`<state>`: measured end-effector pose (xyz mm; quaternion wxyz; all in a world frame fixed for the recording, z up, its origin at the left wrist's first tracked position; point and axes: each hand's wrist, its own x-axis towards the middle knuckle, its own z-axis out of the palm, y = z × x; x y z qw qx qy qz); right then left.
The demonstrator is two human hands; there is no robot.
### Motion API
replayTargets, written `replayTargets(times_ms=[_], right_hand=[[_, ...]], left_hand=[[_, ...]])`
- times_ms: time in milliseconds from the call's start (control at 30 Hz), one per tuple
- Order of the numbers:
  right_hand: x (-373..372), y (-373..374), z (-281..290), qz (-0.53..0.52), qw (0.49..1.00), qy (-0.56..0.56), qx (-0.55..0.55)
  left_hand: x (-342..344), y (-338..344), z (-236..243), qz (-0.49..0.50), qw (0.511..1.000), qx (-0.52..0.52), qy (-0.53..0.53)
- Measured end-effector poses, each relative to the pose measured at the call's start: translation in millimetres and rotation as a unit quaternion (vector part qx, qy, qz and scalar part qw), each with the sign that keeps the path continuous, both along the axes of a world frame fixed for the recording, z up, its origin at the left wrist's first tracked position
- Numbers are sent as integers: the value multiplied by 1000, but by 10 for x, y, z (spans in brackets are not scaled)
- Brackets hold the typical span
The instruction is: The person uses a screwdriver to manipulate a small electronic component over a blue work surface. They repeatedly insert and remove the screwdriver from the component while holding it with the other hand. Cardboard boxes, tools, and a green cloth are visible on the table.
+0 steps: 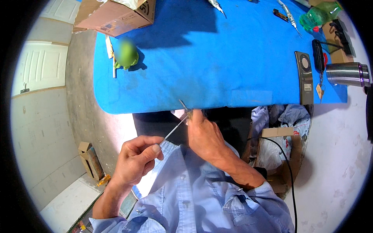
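In front of my chest, just off the table's near edge, both hands are at work on small thin pieces. My left hand is closed, pinching the lower end of a thin metal rod between thumb and forefinger. The rod slants up to my right hand, which is also closed. From its fingertips a small dark pointed piece juts out toward the table; its kind is hard to make out. The right fingers partly hide where rod and piece meet.
A blue-covered table spans ahead. On it are a cardboard box, a green rounded object, a phone, a steel tumbler and a green bottle. An open carton with plastic bags and a black cable are lower right.
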<state>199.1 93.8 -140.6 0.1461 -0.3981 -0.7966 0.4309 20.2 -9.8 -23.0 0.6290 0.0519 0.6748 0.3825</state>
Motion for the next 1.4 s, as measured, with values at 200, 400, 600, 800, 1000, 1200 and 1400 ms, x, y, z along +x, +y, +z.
replayTargets(times_ms=[200,400,600,800,1000,1200,1400], right_hand=[[-8,43,47,4,998,-29,-51],[-16,40,77,-21,994,4,-105],[-15,18,48,-6,999,-12,-51],[-24,12,47,-6,1000,-11,-13],[-10,19,43,0,1000,-5,-2],[-20,14,-15,0,1000,-4,18],[-3,-6,2,3,999,-29,18]], left_hand=[[84,-22,-15,-3,999,16,35],[109,40,-11,-300,753,224,541],[97,-34,68,-463,564,252,636],[96,-79,57,-505,518,255,642],[96,-7,86,-495,607,229,578],[140,47,53,-372,757,216,492],[43,18,19,-155,965,70,199]])
